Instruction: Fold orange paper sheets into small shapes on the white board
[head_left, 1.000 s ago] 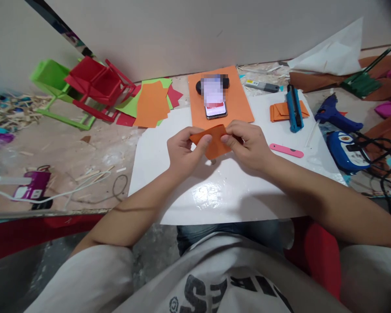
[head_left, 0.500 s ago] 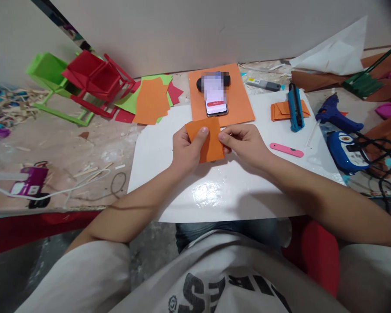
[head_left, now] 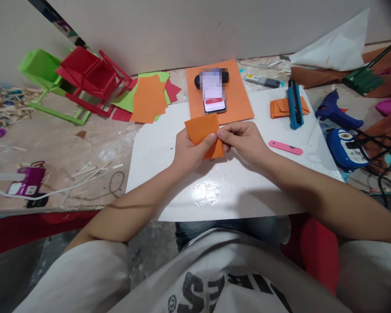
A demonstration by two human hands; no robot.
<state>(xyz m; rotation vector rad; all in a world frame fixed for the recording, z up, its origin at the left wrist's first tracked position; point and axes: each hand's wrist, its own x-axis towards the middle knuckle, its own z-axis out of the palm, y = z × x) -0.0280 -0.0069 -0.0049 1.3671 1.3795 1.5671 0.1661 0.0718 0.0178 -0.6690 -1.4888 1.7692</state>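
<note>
A small orange sheet of paper [head_left: 200,128], seemingly folded along its right side, is held up over the white board [head_left: 182,191]. My left hand [head_left: 190,150] grips it from the left, thumb across its front and the fingers hidden behind. My right hand [head_left: 243,139] pinches its right edge between thumb and forefinger. Just beyond the paper, a phone [head_left: 215,106] lies on a larger orange sheet [head_left: 243,102]. To the right are a pink folding cutter [head_left: 286,148], a blue utility knife [head_left: 295,104] and folded orange paper pieces [head_left: 278,109].
Green and red paper chairs [head_left: 87,74] stand at the back left beside coloured paper sheets [head_left: 148,100]. A grey cutter [head_left: 263,81] lies at the back. On the right are a blue glue gun [head_left: 337,113], a blue device [head_left: 345,150] and black cables [head_left: 382,169]. A purple device [head_left: 28,180] sits left.
My left thumb has slid to the right across the paper, close to my right fingertips. The paper's upper part now tilts slightly. The view has shifted a little.
</note>
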